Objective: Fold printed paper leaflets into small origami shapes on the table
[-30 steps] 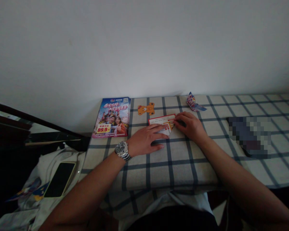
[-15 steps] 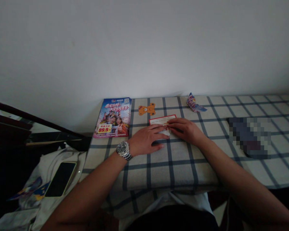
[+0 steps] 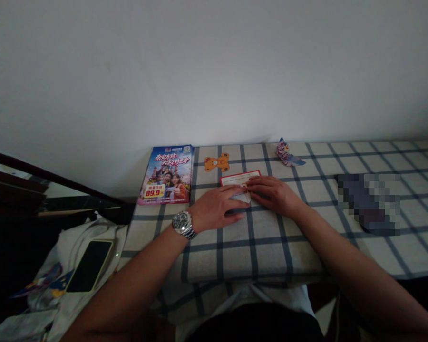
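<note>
A small white paper with a red border (image 3: pixel 237 180) lies on the checked tablecloth (image 3: pixel 271 237). My left hand (image 3: pixel 217 207), with a metal watch (image 3: pixel 183 223) on the wrist, lies flat on the paper's near part, fingers stretched out. My right hand (image 3: pixel 273 194) rests on the paper's right side, its fingertips pressing the folded edge down beside my left fingers. Most of the paper is hidden under both hands.
A colourful leaflet (image 3: pixel 167 174) lies at the table's left edge, an orange bear cutout (image 3: pixel 217 162) behind the paper, a crumpled wrapper (image 3: pixel 287 153) near the wall. A blurred dark object (image 3: pixel 371 202) sits to the right. A phone (image 3: pixel 89 265) lies on cloth below the table's left.
My right hand has slid left across the paper, folding its right part over; the orange-printed part no longer shows. My left hand has stayed in place.
</note>
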